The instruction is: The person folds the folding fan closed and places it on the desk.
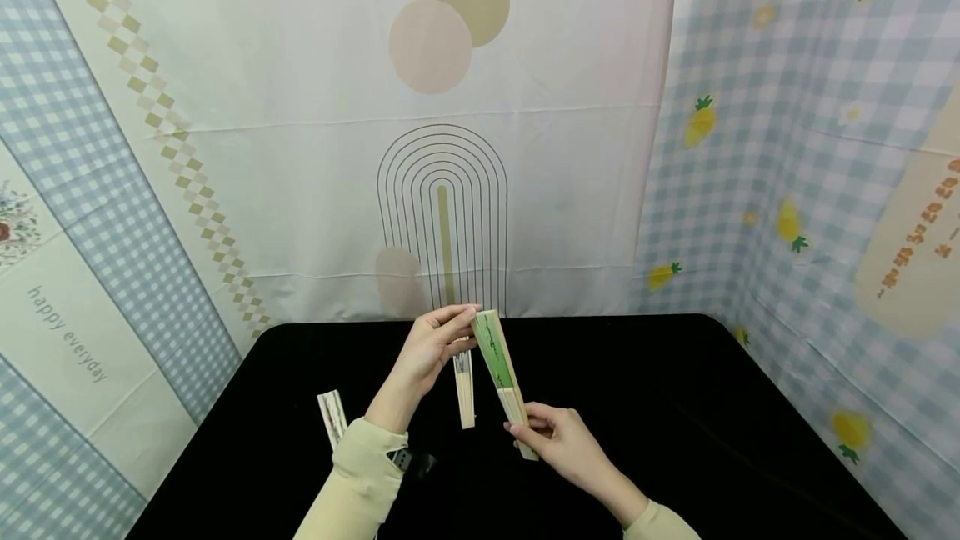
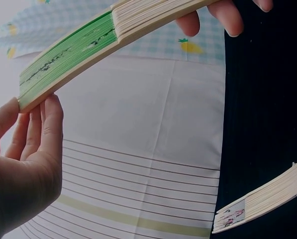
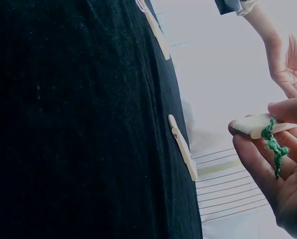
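Observation:
A folded folding fan (image 1: 495,352) with green leaf and pale wooden ribs is held up over the black table, slanted between both hands. My left hand (image 1: 432,348) pinches its green upper end between thumb and fingertips. Lower down, my right hand (image 1: 555,440) grips the bare ribs near the pivot end. The right wrist view shows a knotted green cord (image 3: 272,144) hanging at that end, by the thumb. Behind the left hand lies a second folded fan (image 1: 466,394), its patterned leaf (image 2: 231,215) clearer in the left wrist view.
A third folded fan (image 1: 332,415) lies at the left, partly hidden by the left sleeve (image 1: 360,482). Black cloth covers the table (image 1: 637,390). A printed white curtain (image 1: 300,190) hangs right behind its far edge, with checked cloth (image 1: 742,190) along the right.

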{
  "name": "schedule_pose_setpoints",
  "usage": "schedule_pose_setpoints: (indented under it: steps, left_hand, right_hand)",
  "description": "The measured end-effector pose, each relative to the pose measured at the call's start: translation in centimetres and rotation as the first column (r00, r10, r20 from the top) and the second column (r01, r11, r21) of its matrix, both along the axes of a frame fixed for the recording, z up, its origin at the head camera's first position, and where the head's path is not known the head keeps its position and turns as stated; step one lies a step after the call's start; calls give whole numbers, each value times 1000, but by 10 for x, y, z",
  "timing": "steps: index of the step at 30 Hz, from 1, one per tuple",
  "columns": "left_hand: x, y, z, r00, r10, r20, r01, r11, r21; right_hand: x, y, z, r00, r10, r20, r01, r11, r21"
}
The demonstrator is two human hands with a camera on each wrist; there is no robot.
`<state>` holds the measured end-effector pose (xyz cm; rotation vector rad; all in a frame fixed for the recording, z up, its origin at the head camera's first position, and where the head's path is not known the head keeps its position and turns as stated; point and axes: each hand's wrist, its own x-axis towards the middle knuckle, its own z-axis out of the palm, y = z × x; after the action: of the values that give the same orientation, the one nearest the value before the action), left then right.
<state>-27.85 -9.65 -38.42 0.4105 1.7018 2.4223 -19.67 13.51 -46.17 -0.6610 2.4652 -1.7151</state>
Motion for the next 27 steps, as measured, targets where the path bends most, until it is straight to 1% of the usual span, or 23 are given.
schedule_pose_setpoints:
  steps: [4, 9, 12, 15, 18, 22, 27]
  left_hand:
    - [0, 0, 0, 1000, -19, -6, 19, 1000, -23]
    - [-1, 2, 0, 999, -38, 2, 38, 999, -17]
    - [-3, 5, -1, 999, -51, 0, 51, 999, -13]
    - [-6, 10, 0, 997, -74, -5, 74, 997, -22]
    - [-11, 18, 1, 996, -87, -14, 86, 995, -46]
    - [-19, 35, 4, 996, -88, -19, 86, 993, -76]
    - [-33, 59, 5, 992, -122, 4, 122, 985, -120]
  right_hand:
    - [-1, 2, -1, 1000, 7, 19, -7, 1000, 0]
    - [-1, 5, -2, 999, 28, 43, -28, 1000, 0]
    - [-2, 6, -2, 999, 14, 41, -15, 1000, 16]
    - [-4, 9, -3, 999, -26, 46, 24, 999, 32]
    - [-6, 11, -3, 995, -76, 67, 75, 997, 19]
    - [-11, 14, -1, 983, -144, 116, 150, 988, -40]
    - [-17, 21, 1, 964, -196, 182, 218, 969, -111]
